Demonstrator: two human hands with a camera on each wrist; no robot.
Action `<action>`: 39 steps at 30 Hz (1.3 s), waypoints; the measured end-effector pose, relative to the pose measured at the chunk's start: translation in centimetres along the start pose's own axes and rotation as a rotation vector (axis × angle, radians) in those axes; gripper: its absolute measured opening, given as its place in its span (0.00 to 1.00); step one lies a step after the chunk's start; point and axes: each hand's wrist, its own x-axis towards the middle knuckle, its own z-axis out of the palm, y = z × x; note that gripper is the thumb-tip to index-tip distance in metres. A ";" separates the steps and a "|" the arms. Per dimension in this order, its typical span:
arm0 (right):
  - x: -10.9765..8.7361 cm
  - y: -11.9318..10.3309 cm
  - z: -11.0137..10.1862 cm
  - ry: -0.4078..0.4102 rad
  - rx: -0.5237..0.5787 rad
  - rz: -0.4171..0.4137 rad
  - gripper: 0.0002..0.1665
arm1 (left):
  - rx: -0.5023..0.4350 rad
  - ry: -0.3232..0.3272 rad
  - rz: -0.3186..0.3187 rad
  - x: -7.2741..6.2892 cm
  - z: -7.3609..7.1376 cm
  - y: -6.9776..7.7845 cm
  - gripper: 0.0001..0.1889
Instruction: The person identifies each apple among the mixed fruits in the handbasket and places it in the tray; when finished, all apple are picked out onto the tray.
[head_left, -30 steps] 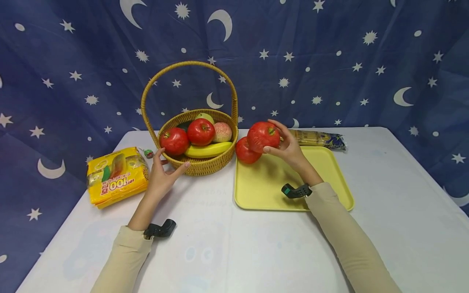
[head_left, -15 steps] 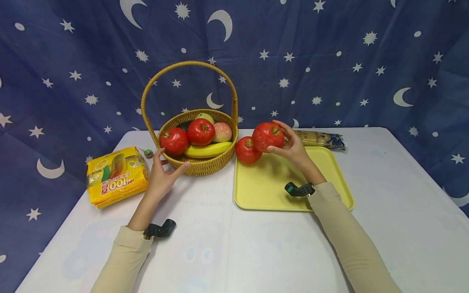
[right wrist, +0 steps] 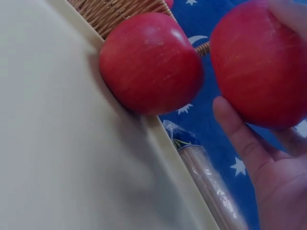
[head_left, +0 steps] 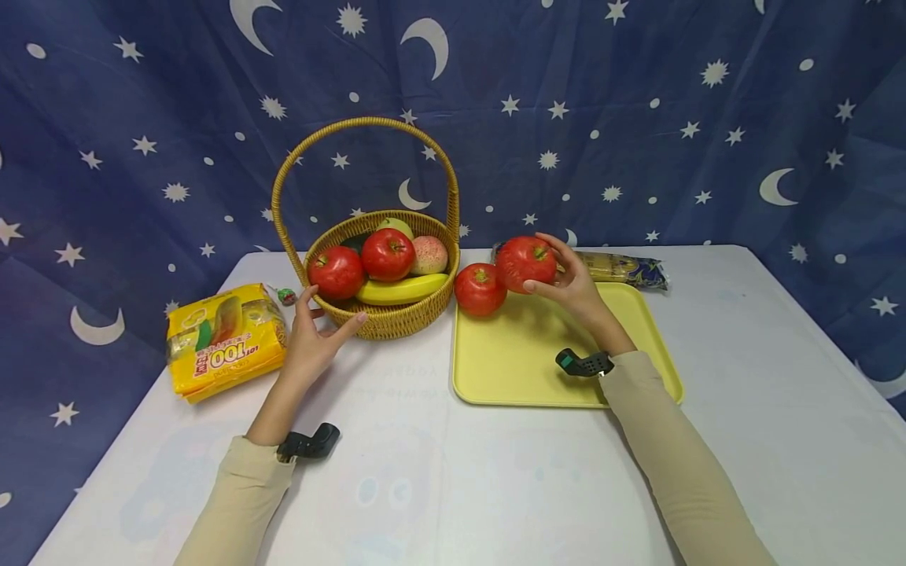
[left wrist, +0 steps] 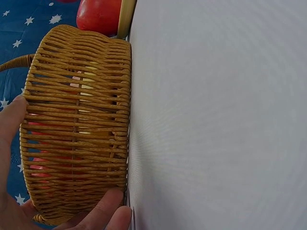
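A blue curtain (head_left: 637, 118) printed with white moons and stars hangs behind the wicker basket (head_left: 396, 324), and a white table (head_left: 425, 487) spreads beneath it. The basket stands upright, its 1 arched handle (head_left: 368, 122) running from near left to far right. Right of the basket lies 1 yellow tray (head_left: 510, 369), partly hidden by the right forearm. Left of the basket sits 1 yellow package (head_left: 228, 342), its lettering upside down from here. Beyond the tray, right of the basket, 1 long packet (head_left: 623, 269) points sideways, partly blocked from view.

The left hand (head_left: 311, 342) spreads wide at the basket's near left, thumb on the rim, fingers curved round the wall. The right hand (head_left: 576, 291), right of the basket, bends thumb and fingers round 1 held apple (head_left: 525, 263). Roundish, with no clear long axis, it tips its stem end up toward that hand, above the tray and just beside 1 tray apple (head_left: 481, 289).

Inside the basket I count 1 banana (head_left: 403, 290) lying sideways, 2 more red apples (head_left: 388, 254), 1 peach (head_left: 429, 255), 1 half-covered green fruit (head_left: 396, 227) and 1 dark thing (head_left: 356, 242) too hidden to name.
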 end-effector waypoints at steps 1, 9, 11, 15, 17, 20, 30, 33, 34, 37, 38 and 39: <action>0.0 0.0 -0.1 0.003 -0.004 0.002 0.47 | 0.000 0.001 0.002 0.0 0.0 0.0 0.53; 0.0 0.2 -0.7 0.029 -0.032 0.017 0.45 | 0.007 0.001 0.002 -0.1 0.0 0.0 0.53; 0.0 0.3 -0.8 0.033 -0.037 0.024 0.45 | 0.006 0.003 0.000 -0.1 0.0 0.0 0.52; 0.0 0.6 -0.8 0.036 -0.057 0.043 0.46 | 0.000 0.007 -0.002 -0.1 0.0 -0.1 0.52; 0.1 0.8 -0.9 0.037 -0.074 0.059 0.46 | -0.002 0.007 -0.002 -0.1 0.0 0.0 0.52; 0.0 1.1 -1.1 0.037 -0.089 0.084 0.46 | -0.001 0.008 -0.003 -0.1 0.0 -0.1 0.52; -0.4 1.6 -1.9 0.031 -0.132 0.123 0.47 | -0.006 -0.005 -0.004 0.0 0.1 -0.1 0.53; -0.3 1.6 -1.9 0.026 -0.146 0.127 0.47 | -0.003 -0.004 -0.007 0.0 0.1 -0.1 0.53; -0.3 1.6 -1.9 0.024 -0.152 0.127 0.47 | -0.001 -0.004 -0.008 0.0 0.1 0.0 0.53; -0.4 1.7 -1.9 0.014 -0.168 0.136 0.48 | 0.000 -0.003 -0.011 0.0 0.1 -0.1 0.52; -0.4 1.8 -1.9 0.011 -0.174 0.140 0.48 | 0.000 -0.003 -0.012 -0.1 0.0 -0.1 0.52; -0.4 1.9 -2.0 0.008 -0.179 0.145 0.48 | 0.001 -0.003 -0.012 -0.1 0.0 -0.1 0.52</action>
